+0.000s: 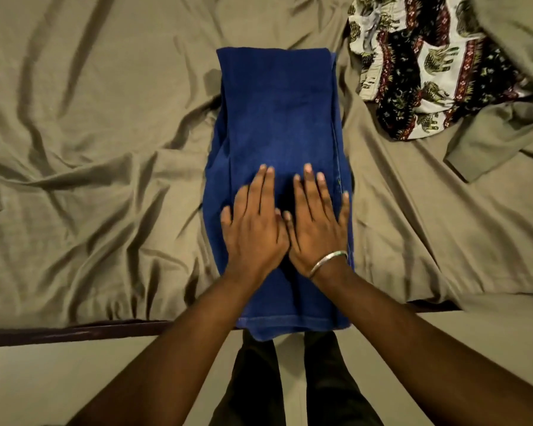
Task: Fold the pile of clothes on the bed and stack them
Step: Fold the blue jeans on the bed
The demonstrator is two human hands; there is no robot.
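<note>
Blue garment (pixel 277 124), folded into a long strip, runs lengthwise from the bed's (pixel 90 179) near edge straight away, with left hand (pixel 253 229) and right hand (pixel 317 229) pressed flat side by side, fingers straight, on its near half, far end lying beyond the fingertips.

Two garments (pixel 277 124) (pixel 428 66) (one folded), two hands (pixel 253 229) (pixel 317 226)

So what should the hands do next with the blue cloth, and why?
Probably fold it in half, lifting the near hem up to the far edge. Both the left hand and the right hand press flat on the blue garment, which lies as a long smooth strip with its near end hanging over the bed edge. It looks too long to stack yet.
</note>
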